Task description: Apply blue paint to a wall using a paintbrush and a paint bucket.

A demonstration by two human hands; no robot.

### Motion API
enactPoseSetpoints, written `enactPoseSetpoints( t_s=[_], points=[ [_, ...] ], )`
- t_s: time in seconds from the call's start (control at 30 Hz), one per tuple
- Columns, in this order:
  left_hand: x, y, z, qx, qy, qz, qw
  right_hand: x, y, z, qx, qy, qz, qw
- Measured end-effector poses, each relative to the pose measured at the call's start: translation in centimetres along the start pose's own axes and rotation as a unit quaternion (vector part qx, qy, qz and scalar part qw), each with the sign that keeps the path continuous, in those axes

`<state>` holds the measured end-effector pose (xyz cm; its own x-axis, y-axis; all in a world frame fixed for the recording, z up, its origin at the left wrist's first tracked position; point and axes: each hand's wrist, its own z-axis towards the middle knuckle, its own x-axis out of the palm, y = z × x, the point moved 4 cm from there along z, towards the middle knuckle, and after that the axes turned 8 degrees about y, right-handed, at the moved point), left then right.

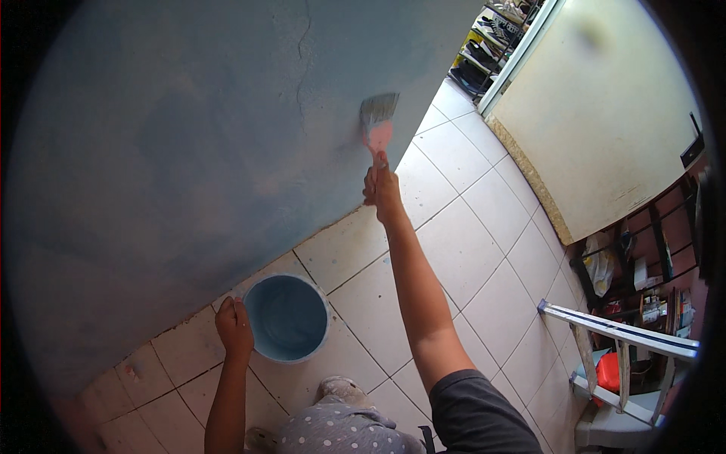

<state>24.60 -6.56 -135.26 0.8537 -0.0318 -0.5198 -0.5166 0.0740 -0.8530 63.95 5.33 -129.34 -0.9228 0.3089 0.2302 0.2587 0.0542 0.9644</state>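
Observation:
My right hand point(383, 191) is wrapped round the handle of a wide paintbrush point(380, 125) with a pink handle. Its bristles point up and lie against, or very near, the blue-grey painted wall point(204, 136). Lower down, my left hand point(234, 327) grips the left rim of a round bucket point(288, 318), thumb over the edge. Blue-grey paint coats the inside of the bucket, which is held over the tiles near the foot of the wall. How deep the paint is, I cannot tell.
White floor tiles point(469, 227) carry small paint spots. To the right lie a stepladder point(620, 327), a pale door point(597, 113) and cluttered shelves point(658, 242). A shoe rack point(488, 49) stands past the wall's edge. A crack point(302, 53) runs down the wall.

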Motion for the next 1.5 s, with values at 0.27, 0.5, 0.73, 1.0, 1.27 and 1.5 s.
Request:
enactPoseSetpoints(
  t_s=[0.27, 0.5, 0.73, 1.0, 1.27, 1.5],
  points=[
    [-0.1, -1.1, -0.1, 0.027, -0.013, 0.018, 0.999, -6.1, -8.4, -5.9, 0.184, -0.111, -0.195, 0.957],
    [-0.3, -1.3, -0.2, 0.025, -0.017, 0.038, 0.999, -1.4, 1.9, -5.6, -0.140, 0.059, 0.096, 0.984],
    [-0.1, -0.4, 0.0, -0.006, -0.024, 0.011, 1.000, 1.6, -2.4, -2.2, -0.012, 0.067, 0.099, 0.993],
    [-0.2, -1.1, -0.1, 0.079, -0.018, -0.054, 0.995, -4.8, -11.8, -9.6, 0.168, -0.057, -0.109, 0.978],
    [-0.1, -1.1, 0.2, 0.041, 0.011, -0.065, 0.997, -0.6, 5.8, -6.3, -0.159, 0.072, -0.001, 0.985],
    [-0.2, -1.4, 0.0, 0.056, -0.004, -0.063, 0.996, -3.0, -2.0, -4.4, 0.045, 0.032, 0.024, 0.998]
  ],
)
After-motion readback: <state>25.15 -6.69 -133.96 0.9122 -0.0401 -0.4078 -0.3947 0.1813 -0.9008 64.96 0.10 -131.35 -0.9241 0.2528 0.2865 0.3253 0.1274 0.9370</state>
